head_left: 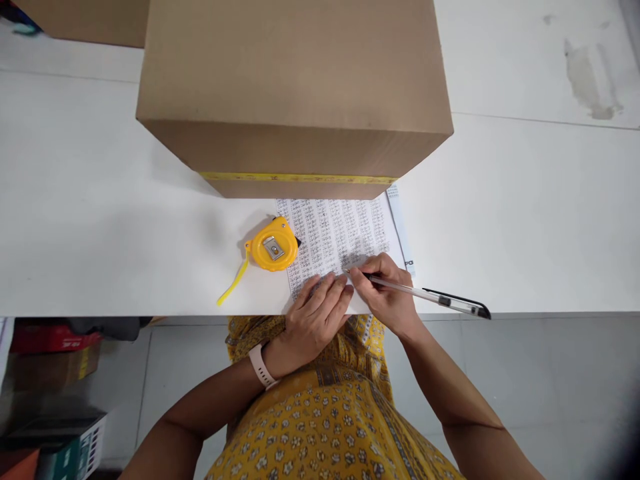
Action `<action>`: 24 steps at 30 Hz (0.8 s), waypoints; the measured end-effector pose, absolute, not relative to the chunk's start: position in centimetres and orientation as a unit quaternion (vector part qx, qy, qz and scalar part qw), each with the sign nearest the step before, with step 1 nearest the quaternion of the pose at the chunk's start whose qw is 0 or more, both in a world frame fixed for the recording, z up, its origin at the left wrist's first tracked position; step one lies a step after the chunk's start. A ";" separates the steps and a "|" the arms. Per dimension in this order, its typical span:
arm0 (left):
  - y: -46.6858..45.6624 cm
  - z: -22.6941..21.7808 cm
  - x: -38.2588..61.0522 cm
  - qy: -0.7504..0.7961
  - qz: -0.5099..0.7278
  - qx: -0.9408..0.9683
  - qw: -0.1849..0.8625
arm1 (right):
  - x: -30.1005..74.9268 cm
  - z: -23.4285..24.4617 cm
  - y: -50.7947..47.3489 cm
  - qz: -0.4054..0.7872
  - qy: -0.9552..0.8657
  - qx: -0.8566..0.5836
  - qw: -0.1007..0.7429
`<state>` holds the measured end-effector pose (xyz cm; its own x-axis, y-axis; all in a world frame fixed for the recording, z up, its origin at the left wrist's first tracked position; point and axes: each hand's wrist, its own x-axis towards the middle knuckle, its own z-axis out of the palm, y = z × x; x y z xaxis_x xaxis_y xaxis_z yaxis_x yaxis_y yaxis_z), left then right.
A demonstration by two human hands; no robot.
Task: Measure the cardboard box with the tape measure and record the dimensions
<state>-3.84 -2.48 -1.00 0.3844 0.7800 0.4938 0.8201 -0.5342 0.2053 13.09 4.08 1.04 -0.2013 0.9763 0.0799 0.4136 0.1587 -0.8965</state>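
Note:
My right hand grips a pen with a clear barrel and a black cap on its back end. The pen's tip rests at the sheet of paper, which is covered in columns of small handwriting. My left hand lies flat with fingers stretched over the sheet's lower edge, holding nothing. Left of the sheet, overlapping its edge, is a yellow tape measure with a yellow wrist strap. A large cardboard box stands at the top of the sheet and hides that end.
Yellow tape runs along the box's lower side. A pale blue printed edge shows beside the sheet. Another cardboard box stands at the back left of the white table. Boxes sit below the table at left.

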 end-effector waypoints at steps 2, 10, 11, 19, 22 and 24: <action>-2.5 -1.1 -3.8 -0.482 -0.273 -0.832 0.034 | 13.1 1.0 4.1 0.388 -0.671 -0.522 0.355; -2.7 -1.2 -3.9 -0.477 -0.271 -0.836 0.019 | 13.1 1.1 4.1 0.381 -0.675 -0.519 0.360; -2.7 -1.2 -3.9 -0.478 -0.270 -0.836 0.019 | 13.1 1.1 4.1 0.382 -0.673 -0.520 0.360; -2.6 -1.1 -3.9 -0.482 -0.269 -0.834 0.031 | 13.2 0.6 4.1 0.379 -0.652 -0.538 0.377; -2.6 -1.1 -3.9 -0.480 -0.270 -0.834 0.027 | 13.1 0.7 4.1 0.376 -0.654 -0.537 0.377; -2.6 -1.2 -3.9 -0.480 -0.274 -0.833 0.021 | 13.1 0.8 4.1 0.377 -0.654 -0.537 0.376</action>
<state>-3.87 -2.60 -1.22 0.3891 0.7879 0.4773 0.8111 -0.5387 0.2280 13.09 4.14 0.77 -0.1402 0.9863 0.0871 0.4201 0.1390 -0.8968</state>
